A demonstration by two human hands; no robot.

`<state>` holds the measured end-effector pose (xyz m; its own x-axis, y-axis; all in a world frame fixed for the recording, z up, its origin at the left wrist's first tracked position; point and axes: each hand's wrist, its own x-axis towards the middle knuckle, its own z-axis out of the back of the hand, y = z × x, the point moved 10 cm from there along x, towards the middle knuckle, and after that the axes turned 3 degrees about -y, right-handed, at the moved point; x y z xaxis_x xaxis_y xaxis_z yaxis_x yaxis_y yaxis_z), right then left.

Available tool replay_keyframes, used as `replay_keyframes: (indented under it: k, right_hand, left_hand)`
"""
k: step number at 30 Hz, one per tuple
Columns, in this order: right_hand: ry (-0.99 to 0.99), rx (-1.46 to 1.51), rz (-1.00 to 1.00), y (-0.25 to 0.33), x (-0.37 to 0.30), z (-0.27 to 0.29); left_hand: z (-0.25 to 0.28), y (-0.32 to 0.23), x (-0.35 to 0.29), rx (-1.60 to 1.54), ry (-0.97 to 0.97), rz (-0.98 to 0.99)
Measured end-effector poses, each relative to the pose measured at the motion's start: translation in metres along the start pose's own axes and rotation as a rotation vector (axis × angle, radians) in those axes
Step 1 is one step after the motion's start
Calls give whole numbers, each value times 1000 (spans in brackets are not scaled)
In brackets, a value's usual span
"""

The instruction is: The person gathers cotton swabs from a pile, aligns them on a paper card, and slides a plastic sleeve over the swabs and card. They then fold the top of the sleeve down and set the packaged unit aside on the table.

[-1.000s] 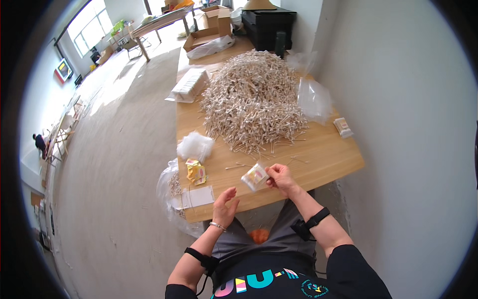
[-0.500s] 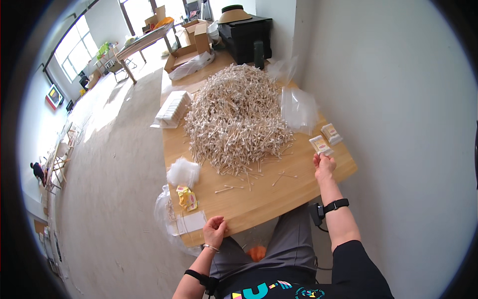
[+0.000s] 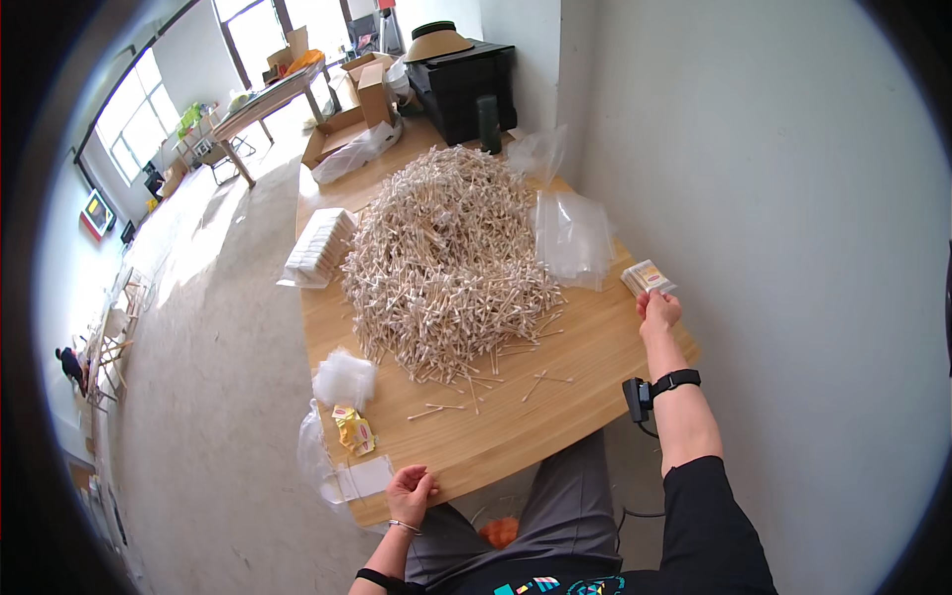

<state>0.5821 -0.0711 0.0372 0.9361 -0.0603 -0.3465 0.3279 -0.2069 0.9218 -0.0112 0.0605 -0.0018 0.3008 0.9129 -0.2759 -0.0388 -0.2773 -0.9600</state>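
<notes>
At the right edge of the table, my right hand (image 3: 658, 311) is closed in a pinch on a small clear packet of cotton swabs (image 3: 650, 277) with a yellow label. The packet lies at a stack of similar packets, which it and my fingers partly cover. My left hand (image 3: 411, 493) rests at the near left table edge, its fingers loosely curled with nothing visible in them. Beside it lies a white card (image 3: 365, 478), with several yellow printed labels (image 3: 354, 430) just beyond. A large heap of loose cotton swabs (image 3: 446, 263) fills the middle of the table.
Small clear bags (image 3: 344, 379) lie at the left edge, below a row of filled white packs (image 3: 319, 248). Larger clear bags (image 3: 575, 238) sit right of the heap. Behind are an open cardboard box (image 3: 347, 124), a dark bottle (image 3: 488, 124) and a black box (image 3: 461, 89). A wall (image 3: 764, 198) borders the right.
My right hand has carried the packet slightly right, onto the stack it was apart from before. My left hand stays at the table edge. The view has shifted a little.
</notes>
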Motion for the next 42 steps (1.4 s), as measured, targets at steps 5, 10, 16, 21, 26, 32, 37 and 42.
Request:
replay_keyframes:
  k: [5,10,16,21,26,32,37,42]
  right_hand:
    - [57,-60,-30,-3,-10,-10]
    - [-75,-299,34,-9,2,16]
    - [245,-158,260,-11,-77,-41]
    - [1115,-421,511,-47,-323,-169]
    - [1354,-849,826,-129,-463,-213]
    - [1193,-1141,1190,-174,-512,-232]
    - [1149,-1105,1171,-196,-486,-240]
    - [1197,-862,714,-179,-466,-242]
  left_hand:
    - [5,-2,-3,18,-38,8]
    - [4,-11,-6,63,-37,2]
    - [5,-7,-2,70,-43,-9]
    - [-1,-2,-3,-57,48,8]
    - [-4,-7,-5,-117,57,-27]
    - [1,-14,-10,-64,63,-69]
    - [-2,-18,-10,-100,80,-111]
    - [0,-20,-10,-122,77,-117]
